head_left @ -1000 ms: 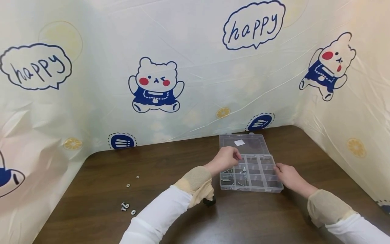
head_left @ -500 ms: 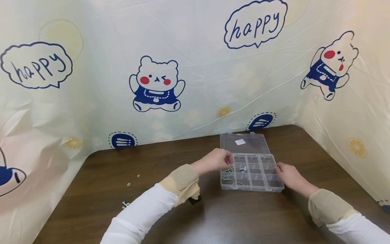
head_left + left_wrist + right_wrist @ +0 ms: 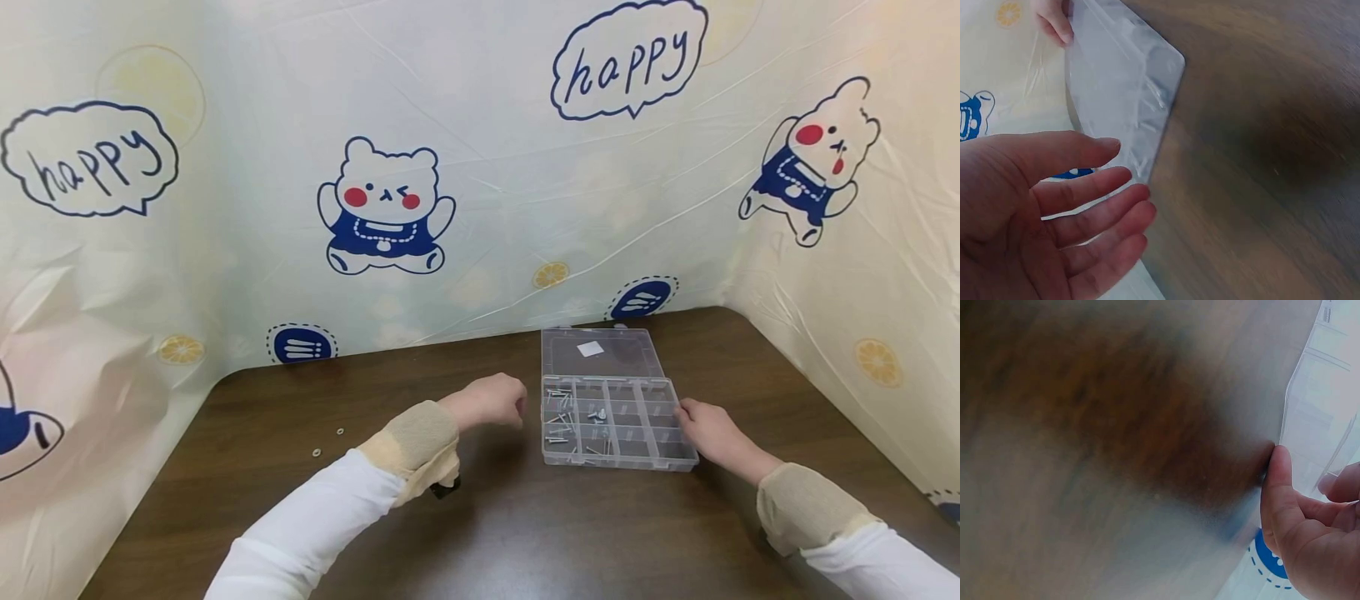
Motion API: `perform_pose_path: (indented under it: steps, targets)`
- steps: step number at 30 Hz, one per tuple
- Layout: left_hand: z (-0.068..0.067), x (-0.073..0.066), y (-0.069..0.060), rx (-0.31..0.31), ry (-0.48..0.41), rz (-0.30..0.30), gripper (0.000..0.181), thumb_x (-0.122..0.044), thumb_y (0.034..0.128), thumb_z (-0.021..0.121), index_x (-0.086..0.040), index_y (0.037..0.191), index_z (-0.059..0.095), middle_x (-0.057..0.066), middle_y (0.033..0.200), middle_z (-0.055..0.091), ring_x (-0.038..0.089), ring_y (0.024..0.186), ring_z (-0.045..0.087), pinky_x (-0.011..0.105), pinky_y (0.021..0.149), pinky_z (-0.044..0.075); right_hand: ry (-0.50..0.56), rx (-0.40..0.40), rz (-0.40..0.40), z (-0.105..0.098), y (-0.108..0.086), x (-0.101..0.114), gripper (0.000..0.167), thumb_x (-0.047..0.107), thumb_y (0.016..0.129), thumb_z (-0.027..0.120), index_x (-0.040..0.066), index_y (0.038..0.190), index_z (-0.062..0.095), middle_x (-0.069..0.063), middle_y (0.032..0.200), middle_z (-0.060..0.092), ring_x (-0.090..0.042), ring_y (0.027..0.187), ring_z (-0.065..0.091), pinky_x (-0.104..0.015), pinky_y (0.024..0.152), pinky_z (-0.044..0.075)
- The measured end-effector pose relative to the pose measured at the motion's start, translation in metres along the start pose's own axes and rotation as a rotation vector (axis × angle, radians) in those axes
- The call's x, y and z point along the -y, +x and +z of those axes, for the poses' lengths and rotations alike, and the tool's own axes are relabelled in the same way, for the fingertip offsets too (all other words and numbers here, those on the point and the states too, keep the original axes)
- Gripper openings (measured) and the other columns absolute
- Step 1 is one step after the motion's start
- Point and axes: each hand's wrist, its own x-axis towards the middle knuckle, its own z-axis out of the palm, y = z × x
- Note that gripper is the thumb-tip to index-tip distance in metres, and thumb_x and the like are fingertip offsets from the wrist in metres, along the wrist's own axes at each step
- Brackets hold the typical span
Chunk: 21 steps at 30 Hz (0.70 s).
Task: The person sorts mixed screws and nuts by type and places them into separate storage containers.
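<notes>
A clear plastic compartment box [image 3: 663, 451] lies at the right of the table with its lid [image 3: 626, 358] folded back. Thin screws [image 3: 557, 418] lie in its left column, and a few thicker silver pieces [image 3: 601, 414] sit one column over. My right hand [image 3: 708, 433] grips the box's right wall, its thumb [image 3: 1280, 465] against the side in the right wrist view. Left of the box hovers my left hand [image 3: 491, 402]. Its loosely bent fingers [image 3: 1107, 212] hold nothing, as the left wrist view shows.
Two small washers [image 3: 340, 432] lie on the brown table [image 3: 525, 533] to the left. My left sleeve [image 3: 300, 517] covers part of the table's front left. A printed curtain [image 3: 480, 208] stands behind and at both sides.
My left hand has moved left, from over the box to beside it, uncovering the screws in the back left compartment. The left sleeve now hides the bolts at front left. My right hand stays put.
</notes>
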Motion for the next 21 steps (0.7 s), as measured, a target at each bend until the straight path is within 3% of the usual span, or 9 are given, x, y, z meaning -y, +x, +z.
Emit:
perform_pose_path:
  steps: [6,11,21]
  targets:
    - [0.001,0.019,-0.014,0.043,-0.043,-0.066,0.008,-0.018,0.0746,0.070,-0.013,0.076,0.063,-0.004,0.074,0.058,0.011,0.065,0.052,0.028,0.058,0.044,0.006,0.002,0.005,-0.001,0.000,0.000,0.031,0.009,0.093,0.037,-0.017,0.101,0.052,-0.014,0.077,0.057,-0.024,0.070,0.051,-0.040,0.063,0.044]
    - [0.004,0.039,-0.027,0.070,-0.089,-0.097,0.010,-0.019,0.0763,0.070,-0.013,0.075,0.062,-0.004,0.072,0.056,0.011,0.064,0.050,0.027,0.057,0.041,0.005,0.003,0.004,-0.001,0.000,0.001,0.030,0.010,0.093,0.038,-0.016,0.100,0.052,-0.011,0.075,0.056,-0.023,0.069,0.051,-0.039,0.062,0.043]
    - [0.002,0.065,-0.054,0.059,-0.110,-0.108,0.012,-0.017,0.0780,0.069,-0.010,0.076,0.060,-0.002,0.073,0.055,0.013,0.066,0.049,0.031,0.060,0.042,-0.012,-0.019,-0.007,0.000,0.000,0.000,0.027,0.009,0.091,0.039,-0.014,0.095,0.053,-0.008,0.070,0.052,-0.023,0.067,0.050,-0.039,0.061,0.042]
